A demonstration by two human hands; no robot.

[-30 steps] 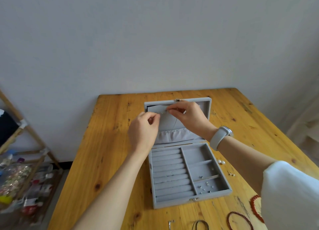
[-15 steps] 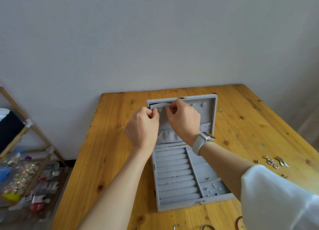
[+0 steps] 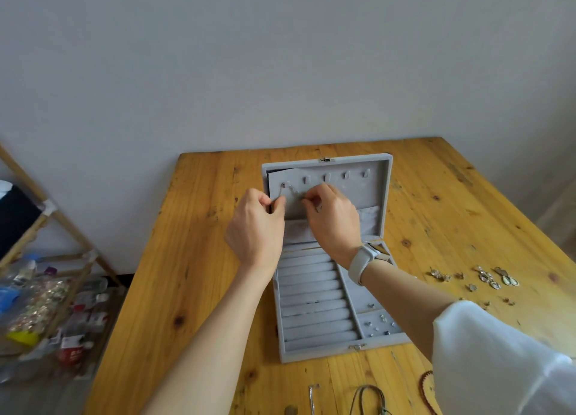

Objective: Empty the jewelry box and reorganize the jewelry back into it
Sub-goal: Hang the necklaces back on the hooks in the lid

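A grey velvet jewelry box (image 3: pixel 378 177) lies open on the wooden table (image 3: pixel 202 258), its lid propped up at the back with a row of small hooks. A thin silver chain (image 3: pixel 291 191) hangs from the leftmost hook. My left hand (image 3: pixel 255 230) pinches one end of the chain and my right hand (image 3: pixel 333 218) pinches the other, both in front of the lid. Ring rolls (image 3: pixel 314 305) fill the tray's left side. Several small studs (image 3: pixel 378 322) lie in the front right compartment.
Loose earrings and pendants (image 3: pixel 486 279) lie scattered on the table to the right. A red bead bracelet (image 3: pixel 425 386), a cord necklace (image 3: pixel 363 397) and a silver piece (image 3: pixel 312 394) lie near the front edge. A wooden rack with bottles (image 3: pixel 46 290) stands left of the table.
Both hands have dropped slightly from the lid's top and spread apart, and the chain now shows draped on the leftmost hook. The view has shifted right, revealing the scattered earrings.
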